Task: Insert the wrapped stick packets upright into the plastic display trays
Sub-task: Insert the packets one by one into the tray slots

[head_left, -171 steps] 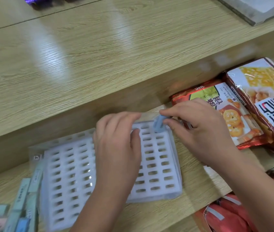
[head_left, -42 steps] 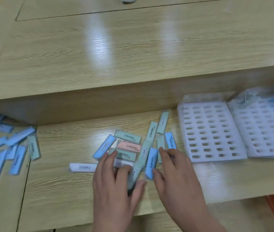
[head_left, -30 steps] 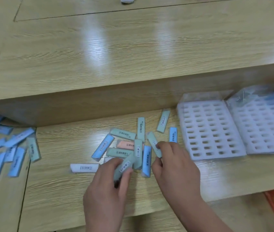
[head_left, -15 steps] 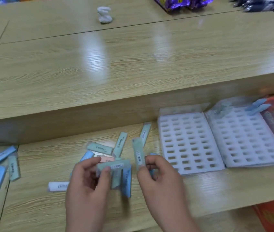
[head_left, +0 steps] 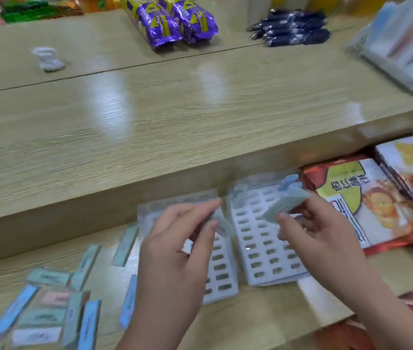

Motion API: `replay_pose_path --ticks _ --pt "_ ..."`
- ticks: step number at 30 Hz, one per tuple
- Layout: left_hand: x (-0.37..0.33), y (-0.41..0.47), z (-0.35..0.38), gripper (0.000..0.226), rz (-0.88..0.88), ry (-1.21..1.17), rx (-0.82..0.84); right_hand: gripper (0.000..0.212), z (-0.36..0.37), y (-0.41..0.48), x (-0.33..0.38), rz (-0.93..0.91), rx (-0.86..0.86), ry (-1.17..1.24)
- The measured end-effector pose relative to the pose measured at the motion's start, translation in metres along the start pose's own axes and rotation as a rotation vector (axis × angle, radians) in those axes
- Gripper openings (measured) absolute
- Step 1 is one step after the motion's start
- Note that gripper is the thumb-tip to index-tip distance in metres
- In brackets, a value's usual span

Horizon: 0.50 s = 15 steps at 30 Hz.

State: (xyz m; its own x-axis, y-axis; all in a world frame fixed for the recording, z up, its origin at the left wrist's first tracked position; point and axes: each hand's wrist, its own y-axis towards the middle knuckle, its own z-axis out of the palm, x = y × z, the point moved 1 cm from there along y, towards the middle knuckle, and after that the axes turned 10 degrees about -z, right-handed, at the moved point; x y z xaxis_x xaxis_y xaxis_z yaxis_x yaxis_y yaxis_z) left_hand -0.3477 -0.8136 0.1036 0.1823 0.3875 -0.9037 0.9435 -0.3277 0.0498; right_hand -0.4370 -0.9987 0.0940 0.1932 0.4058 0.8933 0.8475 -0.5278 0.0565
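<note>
1. I see the person's left hand (head_left: 175, 251) raised over the low wooden shelf (head_left: 263, 322). Its thumb and forefinger pinch 1 pale wrapped stick packet (head_left: 223, 224), which hangs tilted above the line where the 2 trays meet.
2. The right hand (head_left: 319, 238) has its fingers curled round a small bundle of pale green wrapped packets (head_left: 285, 207). The bundle is held slanting over the far half of the right white slotted plastic tray (head_left: 263, 248).
3. The left white slotted plastic tray (head_left: 222, 276) lies flat just beside the right one, and much of it is hidden behind the left hand.
4. A blue wrapped packet (head_left: 287, 181) stands upright at the right tray's far-right corner. Motion blur keeps me from counting any others along that far row.
5. Loose blue, green and pink wrapped packets (head_left: 49, 311) lie flat in a scatter on the shelf, left of the trays.
6. Red and yellow printed snack bags (head_left: 352, 205) lie just right of the right tray.
7. On the raised wooden counter (head_left: 175, 127) beyond the shelf there are:
   - purple foil snack packs (head_left: 172, 21) at the far middle;
   - dark blue pens (head_left: 291, 27) in a heap to their right;
   - a small white crumpled object (head_left: 47, 59) at far left;
   - a clear plastic display stand (head_left: 402, 46) at far right.
</note>
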Motion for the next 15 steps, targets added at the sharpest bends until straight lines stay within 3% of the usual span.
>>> replay_pose_path --ticks 2,7,9,15 --pt "-0.004 0.006 0.020 0.026 -0.005 0.007 0.017 0.009 -0.001 0.013 -0.016 -0.033 0.017 -0.084" --pt "0.000 0.010 0.050 0.030 -0.067 0.048 0.006 0.016 0.013 0.036 -0.039 -0.102 0.125 -0.163" --pt "0.003 0.009 0.056 0.031 -0.103 0.052 0.005 0.006 0.019 0.039 -0.045 -0.067 0.180 -0.145" --pt "0.006 0.008 0.067 0.029 -0.186 0.014 -0.030 0.003 0.017 0.043 -0.055 -0.030 0.247 -0.039"
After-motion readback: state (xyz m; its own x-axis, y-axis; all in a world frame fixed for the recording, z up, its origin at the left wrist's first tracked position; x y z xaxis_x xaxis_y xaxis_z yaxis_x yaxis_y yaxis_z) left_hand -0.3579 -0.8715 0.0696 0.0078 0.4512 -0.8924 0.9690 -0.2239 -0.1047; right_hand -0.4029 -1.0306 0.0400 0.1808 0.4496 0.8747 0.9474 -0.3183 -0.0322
